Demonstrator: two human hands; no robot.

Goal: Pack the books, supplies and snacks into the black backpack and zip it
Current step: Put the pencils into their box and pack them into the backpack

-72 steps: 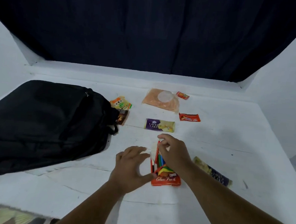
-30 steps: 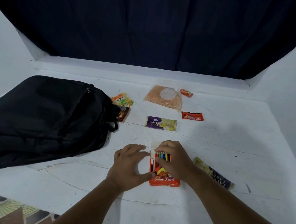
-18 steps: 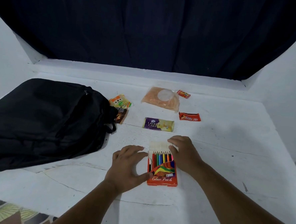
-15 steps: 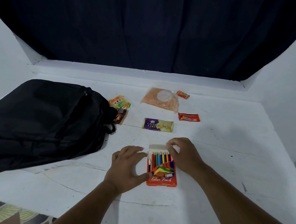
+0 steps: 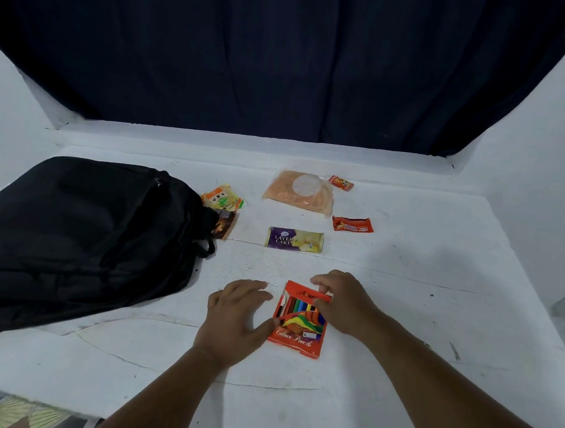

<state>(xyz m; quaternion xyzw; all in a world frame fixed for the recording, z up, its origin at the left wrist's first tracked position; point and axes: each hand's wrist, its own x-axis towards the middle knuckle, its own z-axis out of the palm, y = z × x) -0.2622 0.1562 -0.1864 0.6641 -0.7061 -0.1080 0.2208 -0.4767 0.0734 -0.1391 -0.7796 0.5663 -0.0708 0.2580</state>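
Probably a plain room at home: a white-painted worktop (image 5: 402,287) set between bare white walls (image 5: 540,196), a dark curtain (image 5: 283,65) behind, patterned fabric (image 5: 14,412) at its near edge.

We read "Colour Pencils" in white script along the near end of the red pencil box (image 5: 296,338); the lettering on its folded top flap is partly covered and we cannot make it out. The purple snack wrapper (image 5: 294,239) says "LAYER CAKE". Print on the yellow packet (image 5: 223,201) and the two red wrappers (image 5: 352,224) is too small for us to read.
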